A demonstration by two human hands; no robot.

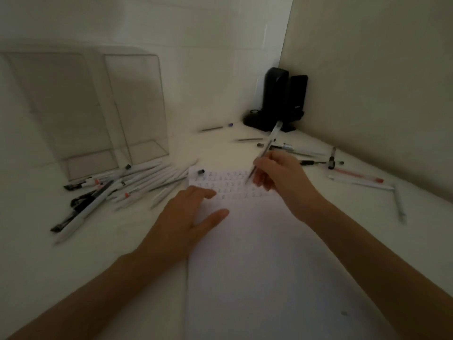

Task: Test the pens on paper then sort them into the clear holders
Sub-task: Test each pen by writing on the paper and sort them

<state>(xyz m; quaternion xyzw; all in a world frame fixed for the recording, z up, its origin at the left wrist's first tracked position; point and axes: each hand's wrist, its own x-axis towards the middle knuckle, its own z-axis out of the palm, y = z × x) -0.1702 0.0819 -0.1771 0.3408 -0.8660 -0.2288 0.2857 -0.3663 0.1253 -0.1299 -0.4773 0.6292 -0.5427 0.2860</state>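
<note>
A white sheet of paper (257, 253) lies in front of me, with rows of small test marks along its top. My right hand (279, 175) grips a clear pen (266, 149), tip down on the marked rows. My left hand (186, 214) rests flat on the paper's left edge, fingers apart, holding nothing. A pile of several white and black pens (117, 187) lies left of the paper. More pens (343, 173) are scattered at the right. Two clear holders (73, 114) (139, 106) stand at the back left, apparently empty.
Two black speakers (279, 99) stand in the far corner where the walls meet. A pen cap (201, 171) lies at the paper's top left corner. A few loose pens (212, 129) lie near the speakers. The right wall runs close along the desk edge.
</note>
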